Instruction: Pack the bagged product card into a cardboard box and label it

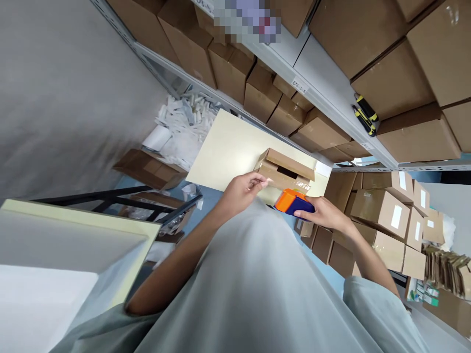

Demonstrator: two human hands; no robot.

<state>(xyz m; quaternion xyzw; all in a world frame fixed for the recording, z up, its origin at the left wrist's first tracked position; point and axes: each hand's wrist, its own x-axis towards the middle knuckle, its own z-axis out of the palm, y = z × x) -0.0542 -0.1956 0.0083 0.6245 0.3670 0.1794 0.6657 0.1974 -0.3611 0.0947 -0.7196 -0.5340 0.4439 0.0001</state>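
My right hand [324,212] grips an orange and dark blue tape dispenser [294,202], held close in front of my shirt at the near edge of the pale table [217,152]. On that table lies a small cardboard box [272,171]; a dark gap shows between its top flaps. My left hand [245,191] is at the box's left near side, thumb and fingertips pinched together. Something pale or shiny shows at those fingertips, too small to make out. The dispenser's tape end is not visible.
Shelves with cardboard boxes [265,93] rise behind the table. Two yellow-black cutters [364,115] lie on the shelf edge. White scraps [187,117] are heaped at the left, above an open carton [150,169]. Stacked boxes [382,211] stand at the right. A pale-edged bin [147,235] is near left.
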